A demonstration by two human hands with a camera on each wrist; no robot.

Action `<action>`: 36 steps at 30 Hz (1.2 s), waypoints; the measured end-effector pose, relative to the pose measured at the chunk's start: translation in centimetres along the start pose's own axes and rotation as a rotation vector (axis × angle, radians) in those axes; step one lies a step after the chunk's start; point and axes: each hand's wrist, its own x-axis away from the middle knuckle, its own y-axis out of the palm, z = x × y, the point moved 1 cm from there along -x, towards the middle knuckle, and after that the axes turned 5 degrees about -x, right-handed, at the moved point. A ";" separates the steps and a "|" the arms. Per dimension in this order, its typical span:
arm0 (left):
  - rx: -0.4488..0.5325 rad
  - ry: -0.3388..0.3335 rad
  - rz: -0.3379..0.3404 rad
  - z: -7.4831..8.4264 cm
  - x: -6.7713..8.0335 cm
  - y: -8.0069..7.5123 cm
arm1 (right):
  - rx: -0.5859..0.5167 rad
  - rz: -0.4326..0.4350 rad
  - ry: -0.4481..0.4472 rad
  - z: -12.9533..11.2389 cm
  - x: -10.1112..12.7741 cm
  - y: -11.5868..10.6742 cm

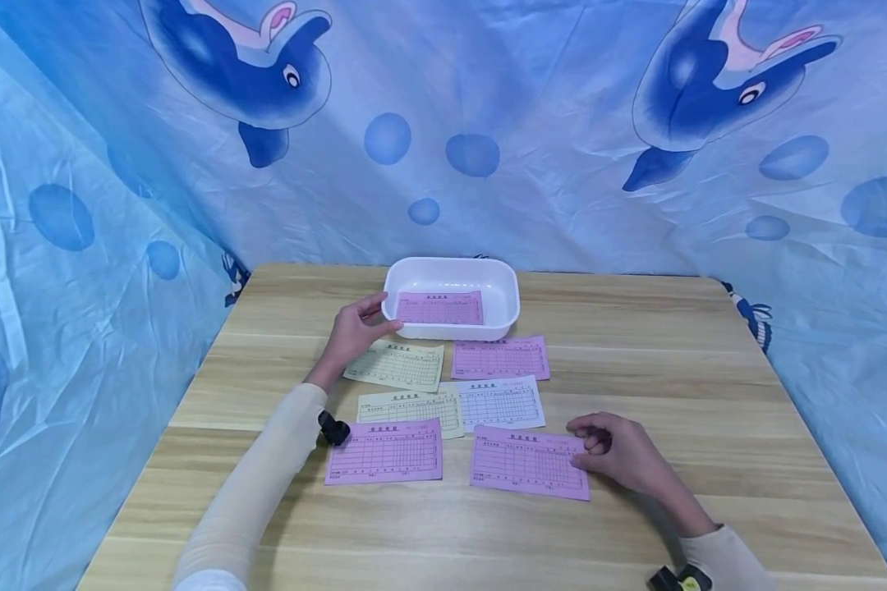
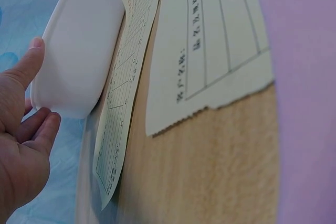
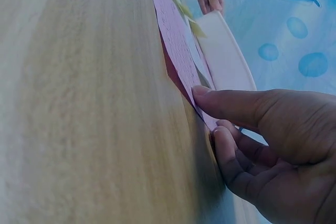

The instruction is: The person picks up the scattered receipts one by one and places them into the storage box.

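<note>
A white tray (image 1: pixel 506 289) stands at the table's far middle with a pink form (image 1: pixel 439 308) lying flat in it. My left hand (image 1: pixel 388 313) is open at the tray's left end, thumb by the rim and fingers at the wall; the left wrist view shows this hand (image 2: pixel 44 82) close against the tray (image 2: pixel 79 61). My right hand (image 1: pixel 576 445) is at the right edge of the nearest pink form (image 1: pixel 525 464). In the right wrist view its thumb (image 3: pixel 220 100) lies on that form (image 3: pixel 173 40), fingers curled under the slightly raised edge.
Several more forms lie between the tray and me: two yellow (image 1: pixel 397 365) (image 1: pixel 414 408), one pink (image 1: pixel 500 358), one pale (image 1: pixel 503 402), one pink at front left (image 1: pixel 384 451). The wooden table (image 1: pixel 673 353) is backed by blue dolphin-print cloth (image 1: pixel 562 123).
</note>
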 end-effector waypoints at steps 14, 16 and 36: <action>-0.003 0.001 0.001 0.1 0.1 -0.1 | 0.023 -0.020 0.002 0.2 0.0 0.1; -0.011 -0.002 0.004 0.1 0.1 -0.1 | 0.021 -0.017 -0.002 0.2 -0.1 0.0; -0.003 -0.003 0.002 0.1 -0.1 -0.1 | -0.153 0.081 0.053 -0.2 -0.7 -0.9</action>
